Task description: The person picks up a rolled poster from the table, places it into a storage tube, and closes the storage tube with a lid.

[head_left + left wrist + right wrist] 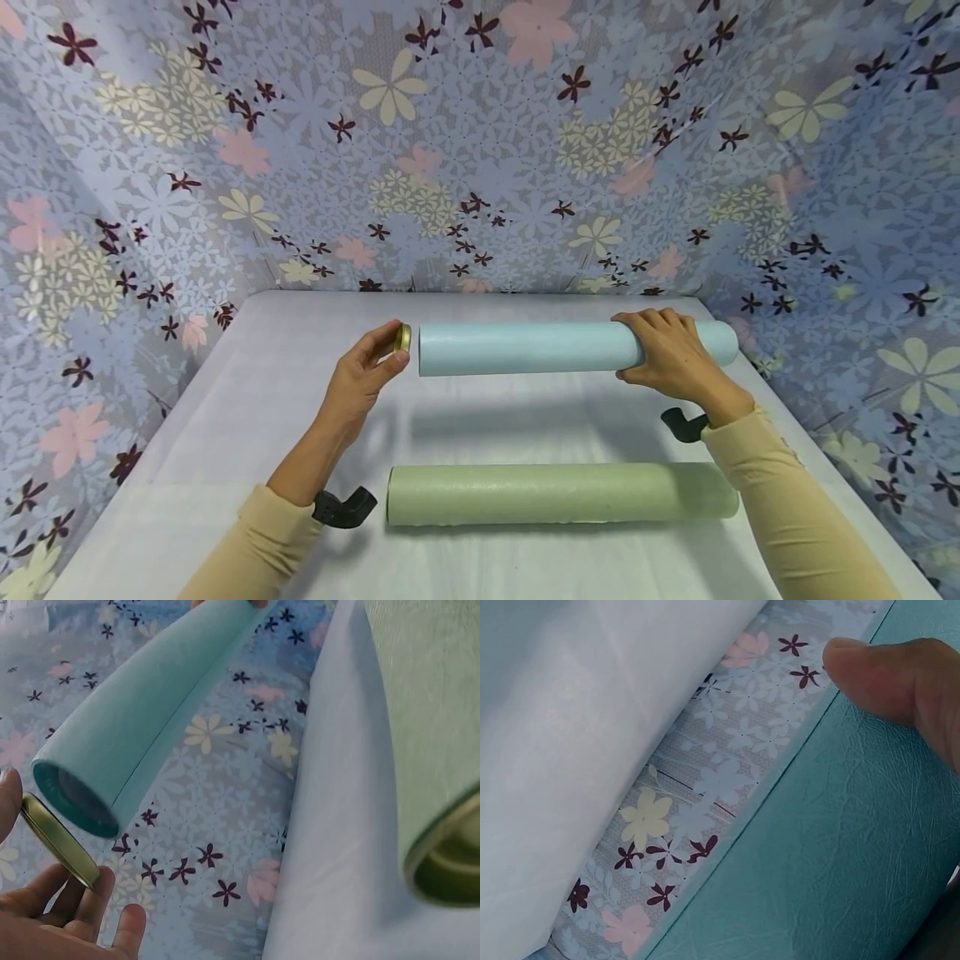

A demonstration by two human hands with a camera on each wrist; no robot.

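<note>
A long light blue cardboard tube (525, 347) is held level above the table, its left end open. My right hand (667, 354) grips it near the right end; the right wrist view shows the thumb (900, 679) lying along its textured teal surface. Between thumb and fingertips, my left hand (358, 375) pinches a round gold metal lid (404, 337) by its rim. In the left wrist view this lid (60, 841) faces the tube's open end (75, 796), with a small gap between them. Palm and fingers of the right hand are partly hidden.
A pale green tube (555, 494) lies crosswise on the white-covered table (247, 392), nearer to me. Its left end shows a metal-looking rim (442, 847). Flowered cloth (480, 167) hangs behind and at both sides. A black wrist mount (345, 508) juts from the left sleeve.
</note>
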